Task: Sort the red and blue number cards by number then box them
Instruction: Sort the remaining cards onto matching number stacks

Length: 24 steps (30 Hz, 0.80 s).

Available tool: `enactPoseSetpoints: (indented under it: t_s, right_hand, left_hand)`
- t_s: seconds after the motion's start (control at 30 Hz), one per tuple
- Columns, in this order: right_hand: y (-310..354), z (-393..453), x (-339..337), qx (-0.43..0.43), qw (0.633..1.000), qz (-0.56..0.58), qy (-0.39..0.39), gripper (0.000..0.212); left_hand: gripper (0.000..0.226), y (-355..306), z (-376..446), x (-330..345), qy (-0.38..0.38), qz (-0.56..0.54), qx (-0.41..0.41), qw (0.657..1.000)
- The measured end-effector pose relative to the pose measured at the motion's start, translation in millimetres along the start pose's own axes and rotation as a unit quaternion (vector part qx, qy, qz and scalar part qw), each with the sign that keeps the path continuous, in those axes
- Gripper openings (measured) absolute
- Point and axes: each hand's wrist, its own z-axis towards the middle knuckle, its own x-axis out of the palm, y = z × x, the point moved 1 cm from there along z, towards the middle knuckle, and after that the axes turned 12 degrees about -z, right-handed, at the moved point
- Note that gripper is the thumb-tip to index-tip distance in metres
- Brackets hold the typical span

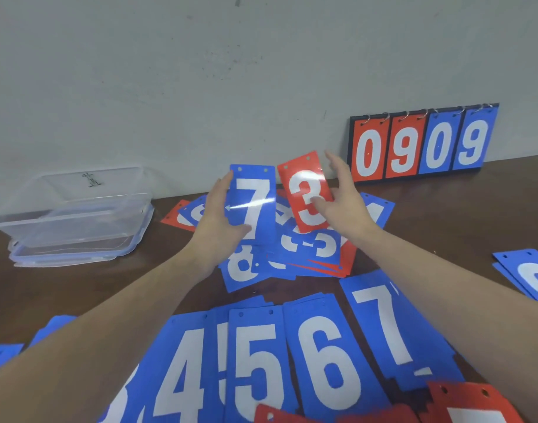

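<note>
My left hand [217,215] grips a blue card numbered 7 [255,206] by its left edge, thumb across the lower face. My right hand [342,199] holds a red card numbered 3 [305,190] upright, thumb on its face and fingers behind. Both cards are lifted above a jumbled heap of red and blue cards [292,248] in the middle of the table. Close to me, blue cards lie in rows showing 4 [182,370], 5 [257,364], 6 [328,361] and 7 [383,325].
A clear plastic box [69,215] sits on its lid at the left by the wall. A flip scoreboard [420,145] reading 0 9 0 9 leans against the wall at the right. More blue cards [526,276] lie at the right edge; red cards [462,404] lie at the bottom.
</note>
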Motion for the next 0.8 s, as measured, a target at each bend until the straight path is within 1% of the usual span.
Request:
enactPoseSetpoints:
  t_s: [0.1, 0.17, 0.23, 0.3, 0.37, 0.43, 0.5, 0.63, 0.8]
  right_hand:
    - [15, -17, -2, 0.033, 0.999, 0.030, 0.007, 0.088]
    - [25, -31, -5, 0.047, 0.998, 0.038, -0.006, 0.086]
    - [36, -49, -9, 0.063, 0.996, 0.060, -0.017, 0.079]
    - [45, -66, -13, 0.079, 0.994, 0.075, -0.024, 0.064]
    - [50, -82, -15, 0.095, 0.992, 0.080, -0.028, 0.050]
    - [53, -95, -17, 0.123, 0.987, 0.099, -0.033, 0.043]
    - [55, -107, -18, 0.150, 0.981, 0.116, -0.046, 0.041]
    - [62, -130, -20, 0.168, 0.975, 0.133, -0.061, 0.036]
    - [74, -154, -15, 0.188, 0.969, 0.148, -0.060, 0.026]
  left_hand:
    - [0.102, -4, -9, 5, 0.009, -0.057, -0.025, 0.998]
    - [0.103, -5, -18, 5, 0.011, -0.097, -0.045, 0.994]
    - [0.100, -5, -26, 2, 0.012, -0.142, -0.058, 0.988]
    - [0.089, -5, -35, -1, 0.015, -0.172, -0.066, 0.983]
    - [0.066, -7, -45, -5, 0.014, -0.181, -0.057, 0.982]
    - [0.049, -7, -54, -9, 0.007, -0.178, -0.055, 0.982]
    - [0.044, -8, -63, -13, 0.006, -0.183, -0.056, 0.982]
    - [0.043, -7, -83, -23, 0.008, -0.187, -0.062, 0.980]
    - [0.060, -7, -111, -39, 0.011, -0.155, -0.055, 0.986]
